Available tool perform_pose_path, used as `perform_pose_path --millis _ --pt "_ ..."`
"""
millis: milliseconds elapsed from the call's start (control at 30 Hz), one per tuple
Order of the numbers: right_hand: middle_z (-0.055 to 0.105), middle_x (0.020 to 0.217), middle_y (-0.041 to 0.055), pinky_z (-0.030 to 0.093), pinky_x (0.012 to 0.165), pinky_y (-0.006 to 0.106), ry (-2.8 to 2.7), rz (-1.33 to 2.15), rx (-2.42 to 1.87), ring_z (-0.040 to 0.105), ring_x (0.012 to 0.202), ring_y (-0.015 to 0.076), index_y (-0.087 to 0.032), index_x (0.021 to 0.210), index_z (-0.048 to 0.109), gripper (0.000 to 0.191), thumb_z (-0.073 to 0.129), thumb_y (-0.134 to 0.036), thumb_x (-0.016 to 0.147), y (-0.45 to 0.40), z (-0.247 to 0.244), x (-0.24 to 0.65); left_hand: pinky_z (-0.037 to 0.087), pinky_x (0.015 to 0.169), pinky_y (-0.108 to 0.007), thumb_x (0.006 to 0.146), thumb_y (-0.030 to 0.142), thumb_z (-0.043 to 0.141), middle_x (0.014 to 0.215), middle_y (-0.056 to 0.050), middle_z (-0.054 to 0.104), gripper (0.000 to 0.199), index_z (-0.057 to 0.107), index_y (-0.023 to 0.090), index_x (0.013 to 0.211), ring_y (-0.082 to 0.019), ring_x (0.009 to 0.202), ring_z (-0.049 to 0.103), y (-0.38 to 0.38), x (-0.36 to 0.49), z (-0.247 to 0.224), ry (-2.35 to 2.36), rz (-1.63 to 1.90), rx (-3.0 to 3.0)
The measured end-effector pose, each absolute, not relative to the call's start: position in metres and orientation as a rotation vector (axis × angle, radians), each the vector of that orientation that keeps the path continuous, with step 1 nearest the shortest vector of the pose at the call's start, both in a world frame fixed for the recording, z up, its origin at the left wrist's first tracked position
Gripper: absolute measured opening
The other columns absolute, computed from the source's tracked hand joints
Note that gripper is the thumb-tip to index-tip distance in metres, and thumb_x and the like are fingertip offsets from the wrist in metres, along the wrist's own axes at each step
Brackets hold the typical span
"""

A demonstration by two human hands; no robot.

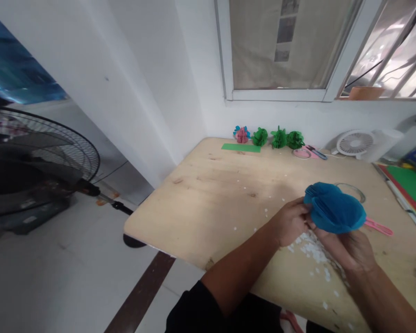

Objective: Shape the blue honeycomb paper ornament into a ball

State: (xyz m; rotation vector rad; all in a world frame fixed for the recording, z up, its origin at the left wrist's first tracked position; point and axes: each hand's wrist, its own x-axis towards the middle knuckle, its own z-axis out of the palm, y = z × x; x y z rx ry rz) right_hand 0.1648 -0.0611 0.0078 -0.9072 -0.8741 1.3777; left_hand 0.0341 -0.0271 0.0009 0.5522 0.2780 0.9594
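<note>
A blue tissue-paper flower [336, 208], layered and rounded, is held above the right part of the wooden table [208, 194]. My left hand [293, 221] pinches its left edge between thumb and fingers. From below, my right hand [351, 249] supports it, with its fingers closed against the underside and partly hidden by the paper. Small white paper scraps [314, 249] lie scattered under and around my hands. Just right of the flower is a pink-handled tool [378, 226], its other end hidden. Behind the flower a ring-shaped roll [356, 190] shows in part.
Along the wall stand several green paper pompoms [279, 137] and a pink-and-blue one [241, 134], with a green strip [241, 148] before them. Pliers [317, 152], a small white fan [355, 142] and coloured sheets [409, 185] are at right. A floor fan [45, 152] stands left.
</note>
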Motion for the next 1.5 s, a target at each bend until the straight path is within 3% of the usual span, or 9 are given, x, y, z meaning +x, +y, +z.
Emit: perform_pose_path --millis 167,400,533,667,800,1033,1333,1500 --pt "0.071 0.129 0.0048 0.053 0.103 0.053 -0.748 1.439 -0.884 0.061 0.125 0.0321 -0.034 0.109 0.075 0.032 0.07 -0.048 0.081 -0.059 0.009 0.159 0.033 0.065 -0.03 0.062 0.042 0.083 0.067 0.001 0.053 0.038 0.062 0.016 0.08 -0.013 0.062 0.046 -0.024 0.032 0.0 0.272 0.969 0.575" --pt "0.066 0.137 0.0008 0.053 0.103 0.051 -0.732 1.414 -0.857 0.051 0.137 0.032 -0.036 0.096 0.076 0.02 0.064 -0.045 0.082 -0.065 0.013 0.163 0.038 0.07 -0.032 0.058 0.028 0.082 0.074 -0.002 0.061 0.034 0.068 0.015 0.086 -0.015 0.065 0.054 -0.027 0.024 0.009 0.191 0.906 0.629" --pt "0.067 0.136 -0.0026 0.053 0.103 0.052 -0.782 1.405 -0.839 0.053 0.134 0.0304 -0.04 0.096 0.074 0.02 0.061 -0.051 0.087 -0.062 0.014 0.167 0.041 0.077 -0.032 0.057 0.018 0.081 0.084 -0.003 0.065 0.037 0.069 0.017 0.093 -0.016 0.075 0.059 -0.031 0.022 0.018 0.273 1.05 0.54" --pt "0.067 0.134 -0.0062 0.057 0.099 0.045 -0.711 1.402 -0.832 0.059 0.124 0.0232 -0.042 0.106 0.073 0.025 0.058 -0.054 0.091 -0.059 0.016 0.171 0.044 0.081 -0.034 0.06 0.024 0.084 0.089 -0.006 0.067 0.027 0.065 0.016 0.077 -0.017 0.08 0.062 -0.033 0.019 0.024 0.306 1.14 0.516" --pt "0.07 0.129 -0.0036 0.057 0.1 0.045 -0.737 1.409 -0.87 0.065 0.115 0.0222 -0.043 0.117 0.071 0.031 0.059 -0.054 0.09 -0.06 0.014 0.172 0.044 0.077 -0.032 0.056 0.036 0.09 0.081 -0.005 0.066 0.035 0.064 0.014 0.067 -0.015 0.075 0.059 -0.033 0.019 0.027 0.333 1.153 0.555" --pt "0.078 0.109 0.0018 0.056 0.099 0.042 -0.881 1.338 -0.94 0.069 0.112 0.0243 -0.037 0.096 0.076 0.023 0.068 -0.054 0.084 -0.059 0.013 0.172 0.044 0.072 -0.031 0.048 0.042 0.096 0.066 -0.001 0.062 0.044 0.067 0.013 0.065 -0.012 0.064 0.057 -0.033 0.019 0.026 0.446 1.136 0.574" --pt "0.078 0.111 0.0012 0.056 0.101 0.044 -0.776 1.436 -0.889 0.07 0.112 0.0257 -0.037 0.099 0.076 0.029 0.077 -0.053 0.075 -0.059 0.002 0.17 0.044 0.072 -0.031 0.048 0.037 0.096 0.064 -0.002 0.063 0.041 0.067 0.013 0.064 -0.013 0.063 0.059 -0.03 0.017 0.021 0.508 1.151 0.523" --pt "0.076 0.121 0.0035 0.053 0.105 0.046 -0.731 1.505 -0.87 0.066 0.121 0.0268 -0.036 0.112 0.074 0.035 0.069 -0.054 0.083 -0.053 -0.009 0.169 0.046 0.072 -0.033 0.044 0.042 0.097 0.065 -0.004 0.065 0.047 0.067 0.012 0.063 -0.015 0.064 0.06 -0.027 0.017 0.018 0.551 1.169 0.493"
